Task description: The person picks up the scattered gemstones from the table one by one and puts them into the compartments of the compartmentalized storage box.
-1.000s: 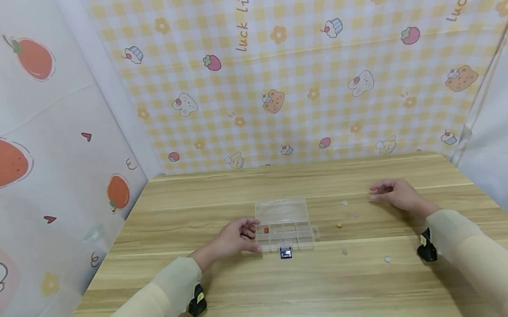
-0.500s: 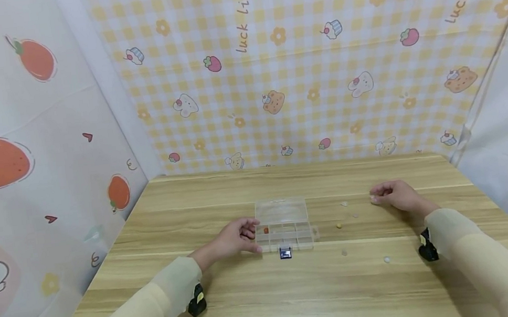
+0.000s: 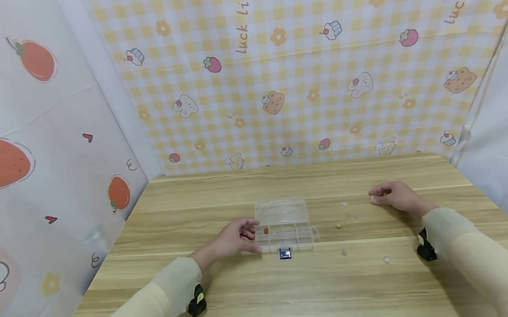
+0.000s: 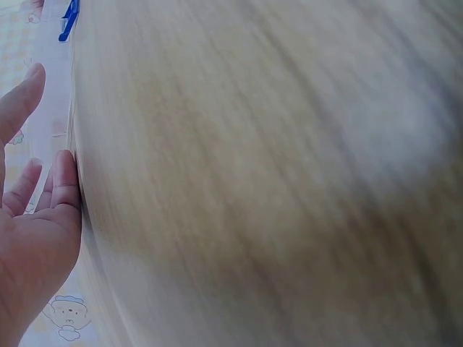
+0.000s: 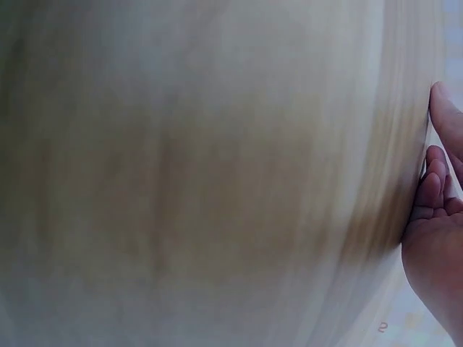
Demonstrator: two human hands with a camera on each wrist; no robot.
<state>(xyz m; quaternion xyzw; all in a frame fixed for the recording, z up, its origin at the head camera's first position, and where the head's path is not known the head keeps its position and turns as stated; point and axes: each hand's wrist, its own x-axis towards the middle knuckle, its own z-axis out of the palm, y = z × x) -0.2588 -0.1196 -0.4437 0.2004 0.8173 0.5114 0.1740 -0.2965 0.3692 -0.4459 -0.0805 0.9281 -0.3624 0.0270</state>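
Observation:
A clear plastic compartment box [image 3: 290, 236] lies on the wooden table with its lid raised at the back. Its left end is held by my left hand [image 3: 234, 238], the thumb at the front corner and the index finger near the hinge. In the box's back left compartment sits a small orange piece [image 3: 266, 230]. A blue latch [image 3: 285, 253] hangs at the box's front. Off to the right, my right hand [image 3: 399, 196] pinches a small pale piece [image 3: 373, 199] between thumb and index finger, low over the table. The right wrist view does not show that piece.
Several small pieces lie loose between the box and my right hand, among them a yellow one [image 3: 338, 226] and a whitish one [image 3: 344, 204]. Nearer the front are a round white piece [image 3: 387, 259] and a greyish one [image 3: 344, 252]. A checked cloth [image 3: 284, 96] hangs behind the table.
The pale piece, not clearly visible a second ago, now shows at my right fingertips. The right hand has hardly shifted. My left hand and the box stay in place.

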